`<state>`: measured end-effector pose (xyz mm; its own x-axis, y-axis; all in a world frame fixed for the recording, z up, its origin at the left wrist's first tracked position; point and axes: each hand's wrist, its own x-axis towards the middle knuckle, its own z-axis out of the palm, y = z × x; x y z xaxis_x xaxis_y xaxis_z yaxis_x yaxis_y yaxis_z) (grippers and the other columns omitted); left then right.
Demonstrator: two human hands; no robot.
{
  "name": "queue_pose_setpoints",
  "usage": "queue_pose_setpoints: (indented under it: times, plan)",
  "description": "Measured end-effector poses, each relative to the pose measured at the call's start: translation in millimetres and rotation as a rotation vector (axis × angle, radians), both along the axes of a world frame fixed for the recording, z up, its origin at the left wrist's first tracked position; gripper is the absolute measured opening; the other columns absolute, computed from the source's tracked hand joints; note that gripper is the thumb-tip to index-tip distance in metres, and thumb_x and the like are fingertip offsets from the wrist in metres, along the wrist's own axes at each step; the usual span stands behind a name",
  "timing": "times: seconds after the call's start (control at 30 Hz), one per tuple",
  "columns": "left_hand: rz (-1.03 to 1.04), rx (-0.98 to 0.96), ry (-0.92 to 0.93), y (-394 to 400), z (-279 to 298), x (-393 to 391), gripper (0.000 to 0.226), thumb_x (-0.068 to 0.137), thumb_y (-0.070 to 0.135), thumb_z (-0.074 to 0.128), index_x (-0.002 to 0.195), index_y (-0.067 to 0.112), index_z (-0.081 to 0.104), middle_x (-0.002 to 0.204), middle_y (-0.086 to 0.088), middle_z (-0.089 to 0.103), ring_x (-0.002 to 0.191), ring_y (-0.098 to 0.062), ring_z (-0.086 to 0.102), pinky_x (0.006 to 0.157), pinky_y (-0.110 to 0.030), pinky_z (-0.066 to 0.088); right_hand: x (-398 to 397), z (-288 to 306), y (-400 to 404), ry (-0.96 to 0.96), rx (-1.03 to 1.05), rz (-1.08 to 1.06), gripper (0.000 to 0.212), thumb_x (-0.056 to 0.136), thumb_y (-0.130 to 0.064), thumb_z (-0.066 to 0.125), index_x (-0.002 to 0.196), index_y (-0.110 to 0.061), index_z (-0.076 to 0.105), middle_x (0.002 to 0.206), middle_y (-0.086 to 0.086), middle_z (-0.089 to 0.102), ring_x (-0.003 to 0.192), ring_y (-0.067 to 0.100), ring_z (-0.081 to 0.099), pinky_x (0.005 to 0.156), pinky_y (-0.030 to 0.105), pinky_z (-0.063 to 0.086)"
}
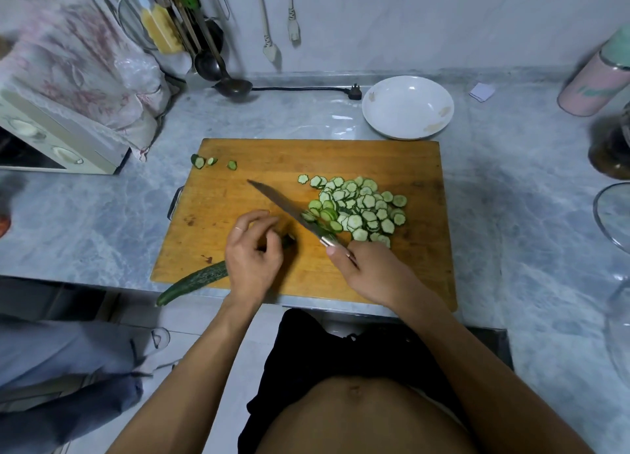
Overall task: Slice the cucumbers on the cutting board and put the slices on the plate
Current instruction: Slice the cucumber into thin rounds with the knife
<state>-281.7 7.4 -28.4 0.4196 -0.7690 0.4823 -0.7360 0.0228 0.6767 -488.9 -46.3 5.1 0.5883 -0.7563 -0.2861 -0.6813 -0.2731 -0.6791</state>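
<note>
A wooden cutting board (259, 153) lies on the marble counter. A dark green cucumber (191, 283) runs from the board's front left corner, past the counter edge, under my left hand (250, 252), whose curled fingers hold it down. My right hand (371, 273) grips the handle of a long knife (279, 201); its blade slants across the board, beside the cut end. A heap of cucumber slices (361, 208) sits right of the blade. Three end pieces (211, 162) lie at the board's far left corner. A white plate (407, 107) stands behind the board with nothing on it.
A cloth-covered oven (58, 89) fills the left of the counter, with hanging utensils and a ladle (235, 87) behind. A black power cord (306, 89) runs along the wall. A pink-green canister (596, 78) and a glass lid (613, 215) sit at the right.
</note>
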Motion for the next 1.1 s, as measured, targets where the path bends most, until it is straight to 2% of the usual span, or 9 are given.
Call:
queue_pose_setpoints:
  times: [0.1,0.23,0.37,0.47,0.57,0.67,0.8,0.97,1.1]
  plan:
    - [-0.21,-0.037,-0.124,-7,28,2,0.023,0.084,0.014,0.056,0.089,0.006,0.076,0.097,-0.006,0.068,0.093,-0.022,0.064,0.084,-0.035,0.048,0,3,2,0.119,-0.166,0.103,0.052,0.1,-0.056,0.038,0.081,-0.009,0.053,0.068,0.006,0.055,0.062,0.025,0.054,0.052,0.035,0.033]
    - [-0.467,0.383,-0.245,-21,45,4,0.032,0.081,0.029,0.046,0.085,0.013,0.074,0.091,0.0,0.066,0.088,-0.019,0.059,0.079,-0.04,0.051,0,9,3,0.219,-0.362,0.213,0.05,0.099,-0.06,0.034,0.085,-0.014,0.046,0.072,0.001,0.054,0.065,0.024,0.055,0.052,0.033,0.034]
    - [-0.494,0.735,-0.221,-41,47,3,0.042,0.081,0.033,0.04,0.11,0.023,0.069,0.121,0.002,0.062,0.113,-0.021,0.055,0.095,-0.039,0.047,-6,8,7,0.245,-0.429,0.24,0.052,0.099,-0.063,0.032,0.085,-0.014,0.046,0.077,0.004,0.06,0.069,0.026,0.062,0.054,0.033,0.038]
    - [-0.567,0.938,-0.279,-59,43,-2,0.047,0.091,0.028,0.041,0.136,0.023,0.056,0.15,0.0,0.044,0.137,-0.022,0.04,0.112,-0.04,0.035,-11,6,8,0.274,-0.46,0.237,0.052,0.099,-0.063,0.031,0.087,-0.015,0.047,0.078,0.004,0.062,0.068,0.024,0.062,0.052,0.032,0.038]
    - [-0.564,0.829,-0.284,-66,36,-7,0.047,0.093,0.012,0.046,0.138,0.021,0.055,0.153,-0.002,0.04,0.142,-0.02,0.034,0.115,-0.039,0.031,-16,6,10,0.279,-0.483,0.22,0.051,0.099,-0.062,0.032,0.087,-0.015,0.046,0.076,0.003,0.058,0.065,0.023,0.056,0.052,0.032,0.036]
    - [-0.504,0.536,-0.2,-62,37,-8,0.044,0.083,-0.003,0.05,0.114,0.019,0.071,0.128,-0.003,0.062,0.122,-0.019,0.054,0.106,-0.037,0.044,-22,5,12,0.26,-0.469,0.187,0.05,0.099,-0.062,0.033,0.089,-0.015,0.049,0.08,0.003,0.061,0.069,0.023,0.059,0.053,0.032,0.037]
    - [-0.364,0.321,-0.123,-48,42,-6,0.038,0.079,-0.002,0.048,0.098,0.016,0.076,0.106,-0.001,0.069,0.1,-0.018,0.063,0.091,-0.031,0.051,-26,6,13,0.263,-0.47,0.161,0.053,0.099,-0.062,0.034,0.092,-0.014,0.053,0.082,0.004,0.063,0.071,0.024,0.062,0.054,0.032,0.04]
    - [-0.599,0.536,-0.303,-56,44,-23,0.043,0.078,-0.009,0.05,0.105,0.015,0.074,0.111,-0.003,0.069,0.108,-0.022,0.061,0.093,-0.038,0.051,-22,10,13,0.278,-0.488,0.196,0.048,0.099,-0.062,0.035,0.087,-0.016,0.044,0.078,0.003,0.059,0.071,0.025,0.061,0.054,0.032,0.035]
    - [-0.585,0.742,-0.328,-73,38,-36,0.043,0.083,-0.003,0.051,0.117,0.016,0.069,0.126,-0.003,0.065,0.12,-0.023,0.056,0.1,-0.039,0.047,-17,9,20,0.277,-0.486,0.22,0.049,0.098,-0.063,0.037,0.085,-0.016,0.045,0.076,0.001,0.057,0.072,0.026,0.062,0.054,0.032,0.036]
